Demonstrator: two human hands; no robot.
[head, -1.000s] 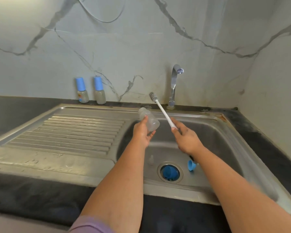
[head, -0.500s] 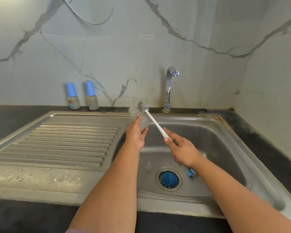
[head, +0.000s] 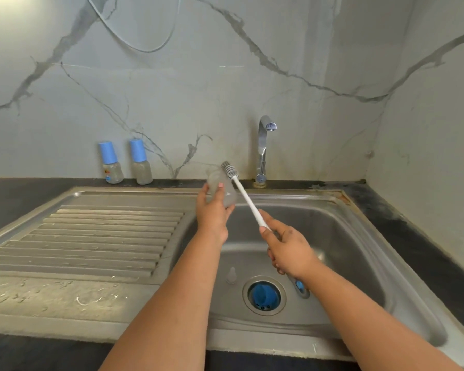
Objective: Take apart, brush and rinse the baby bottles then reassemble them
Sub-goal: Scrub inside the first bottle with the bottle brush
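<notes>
My left hand (head: 212, 210) grips an uncapped clear bottle body (head: 217, 183), tilted over the sink's back left corner. My right hand (head: 287, 250) holds the white handle of a bottle brush (head: 245, 199); its grey bristle head lies right beside the bottle's upper end, outside it. A clear teat (head: 231, 275) lies on the sink floor. A blue cap (head: 263, 294) sits in the drain. The brush handle's grey and blue end pokes out below my right wrist. Two capped baby bottles (head: 113, 164) (head: 142, 167) stand upright against the wall at the back left.
The steel sink basin (head: 346, 250) has a ribbed draining board (head: 105, 236) on its left. A chrome tap (head: 263, 148) stands behind the basin, with no water running. A dark counter (head: 413, 236) rims the sink; marble walls close the back and right.
The brush head has come down and left from above the bottle to lie right beside its upper end. Both hands have risen in the view as the camera tilted down.
</notes>
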